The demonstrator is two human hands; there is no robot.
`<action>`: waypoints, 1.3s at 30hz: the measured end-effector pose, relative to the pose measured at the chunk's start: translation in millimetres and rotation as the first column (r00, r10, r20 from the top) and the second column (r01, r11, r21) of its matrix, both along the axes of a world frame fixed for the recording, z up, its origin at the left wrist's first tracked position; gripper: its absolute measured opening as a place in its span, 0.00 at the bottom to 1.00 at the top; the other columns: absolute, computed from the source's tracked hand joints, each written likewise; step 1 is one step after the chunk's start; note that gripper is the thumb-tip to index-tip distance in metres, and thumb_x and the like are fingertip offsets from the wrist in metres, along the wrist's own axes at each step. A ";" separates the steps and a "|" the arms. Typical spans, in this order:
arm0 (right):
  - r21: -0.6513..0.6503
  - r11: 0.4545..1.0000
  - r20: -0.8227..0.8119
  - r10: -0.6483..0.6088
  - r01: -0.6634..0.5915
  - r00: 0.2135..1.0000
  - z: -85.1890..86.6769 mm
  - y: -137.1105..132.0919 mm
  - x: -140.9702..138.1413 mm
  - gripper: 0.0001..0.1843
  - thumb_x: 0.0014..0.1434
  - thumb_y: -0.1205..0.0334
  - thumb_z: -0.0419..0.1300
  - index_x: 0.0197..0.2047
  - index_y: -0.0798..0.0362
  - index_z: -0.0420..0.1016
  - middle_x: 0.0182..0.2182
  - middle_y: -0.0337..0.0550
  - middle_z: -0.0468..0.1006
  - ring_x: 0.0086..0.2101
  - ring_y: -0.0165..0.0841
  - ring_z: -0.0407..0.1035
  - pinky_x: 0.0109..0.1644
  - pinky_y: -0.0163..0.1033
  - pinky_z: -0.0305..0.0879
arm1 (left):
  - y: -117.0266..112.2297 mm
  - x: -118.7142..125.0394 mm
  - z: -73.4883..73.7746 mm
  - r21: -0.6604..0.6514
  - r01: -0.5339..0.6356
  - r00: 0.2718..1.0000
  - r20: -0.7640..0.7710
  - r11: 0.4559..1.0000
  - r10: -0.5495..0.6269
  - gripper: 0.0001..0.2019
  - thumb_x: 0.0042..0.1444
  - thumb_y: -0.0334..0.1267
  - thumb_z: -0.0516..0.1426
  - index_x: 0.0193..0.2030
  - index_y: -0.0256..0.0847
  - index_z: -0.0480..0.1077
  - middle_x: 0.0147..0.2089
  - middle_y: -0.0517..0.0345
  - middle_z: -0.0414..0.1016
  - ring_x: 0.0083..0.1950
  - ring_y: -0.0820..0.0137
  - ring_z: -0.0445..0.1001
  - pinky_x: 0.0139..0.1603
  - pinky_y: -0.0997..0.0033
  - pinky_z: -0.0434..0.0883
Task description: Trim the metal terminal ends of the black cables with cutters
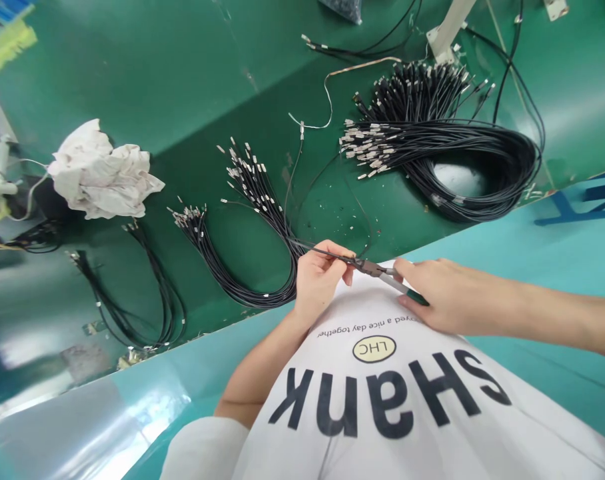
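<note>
Between thumb and fingers, my left hand (320, 277) pinches a thin black cable (310, 247) close to its end. My right hand (435, 293) is closed around the handles of a pair of pliers (370, 267), whose brown jaws meet the cable end just beyond my left fingertips. Whether the jaws are clamped on the end is too small to tell. Left of my left hand lies a U-shaped bundle of black cables (247, 290) with silvery connector ends. One single cable with a metal end piece (302, 130) stretches out ahead of my hands.
A large coiled cable bundle (507, 157) rests at the right by a white post (450, 33). Crumpled white cloth (105, 177) and smaller cable bundles (167, 300) lie at the left. A bare wire (330, 93) curves across the green table (182, 80), among small scraps.
</note>
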State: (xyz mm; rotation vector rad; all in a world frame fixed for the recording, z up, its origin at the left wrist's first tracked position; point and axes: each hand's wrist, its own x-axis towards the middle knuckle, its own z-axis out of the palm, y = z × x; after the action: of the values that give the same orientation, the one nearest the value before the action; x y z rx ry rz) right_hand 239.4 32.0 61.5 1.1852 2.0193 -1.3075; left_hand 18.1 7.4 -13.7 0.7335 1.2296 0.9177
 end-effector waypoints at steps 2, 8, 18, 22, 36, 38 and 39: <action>-0.069 0.998 -0.034 -0.013 0.011 0.999 -0.2 4.4 3.4 0.07 0.66 0.55 0.53 0.44 0.48 0.64 0.33 0.41 0.79 0.32 0.40 0.73 0.31 0.40 0.57 | -0.6 -4.3 0.6 -0.012 0.035 0.999 0.038 0.999 -0.035 0.11 0.51 0.21 0.53 0.33 0.37 0.74 0.24 0.62 0.76 0.22 0.74 0.74 0.30 0.72 0.72; 0.142 0.989 0.027 0.047 -0.050 0.999 -7.4 2.8 9.2 0.09 0.66 0.57 0.51 0.48 0.50 0.64 0.36 0.43 0.78 0.30 0.39 0.71 0.31 0.41 0.52 | -5.7 -9.2 7.8 0.008 0.043 0.992 0.122 0.999 -0.044 0.07 0.62 0.34 0.60 0.46 0.37 0.75 0.30 0.55 0.82 0.33 0.66 0.81 0.42 0.64 0.77; 0.596 0.764 0.216 0.145 -0.248 0.966 -8.8 -6.5 1.9 0.17 0.62 0.62 0.54 0.53 0.57 0.67 0.39 0.52 0.68 0.38 0.46 0.63 0.36 0.45 0.50 | -14.0 -2.8 7.5 0.104 -0.116 0.991 0.076 0.988 0.108 0.08 0.66 0.39 0.60 0.46 0.38 0.79 0.30 0.55 0.82 0.32 0.65 0.82 0.39 0.64 0.77; 0.619 0.753 0.198 0.126 -0.224 0.972 -9.2 -9.3 -0.3 0.22 0.62 0.60 0.54 0.57 0.59 0.65 0.40 0.54 0.67 0.39 0.48 0.62 0.37 0.45 0.50 | -16.2 -1.1 7.8 0.181 -0.150 0.988 0.069 0.972 0.139 0.08 0.67 0.38 0.60 0.48 0.38 0.78 0.30 0.55 0.82 0.34 0.64 0.83 0.38 0.64 0.78; 0.369 0.911 0.147 0.139 -0.185 0.979 -18.2 -15.4 -0.5 0.08 0.66 0.66 0.49 0.45 0.57 0.67 0.34 0.52 0.72 0.30 0.40 0.66 0.31 0.42 0.49 | -22.6 -1.7 4.9 0.325 -0.033 0.991 -0.110 0.945 0.073 0.08 0.67 0.37 0.59 0.49 0.38 0.76 0.37 0.55 0.81 0.33 0.69 0.83 0.38 0.68 0.80; 0.229 0.964 0.069 0.121 -0.134 0.990 -16.1 -9.8 3.2 0.07 0.66 0.65 0.48 0.45 0.55 0.65 0.33 0.49 0.73 0.29 0.39 0.68 0.31 0.42 0.51 | -23.7 -1.9 3.9 0.303 -0.038 0.994 -0.086 0.952 0.067 0.08 0.67 0.36 0.59 0.49 0.38 0.76 0.35 0.56 0.80 0.32 0.69 0.83 0.38 0.68 0.79; 0.138 0.985 0.028 0.102 -0.105 0.994 -15.0 -4.7 5.7 0.07 0.67 0.62 0.49 0.45 0.54 0.64 0.34 0.48 0.74 0.30 0.39 0.69 0.31 0.41 0.53 | -24.2 -2.0 3.4 0.280 -0.041 0.995 -0.071 0.959 0.063 0.08 0.67 0.36 0.59 0.48 0.38 0.76 0.35 0.56 0.80 0.32 0.69 0.83 0.38 0.68 0.79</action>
State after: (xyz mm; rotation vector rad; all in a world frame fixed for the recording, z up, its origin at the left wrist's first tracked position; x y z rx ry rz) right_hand 245.1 27.2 46.5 1.1326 2.1568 -1.1157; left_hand 16.0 -16.8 -10.3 0.9722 1.2067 1.1290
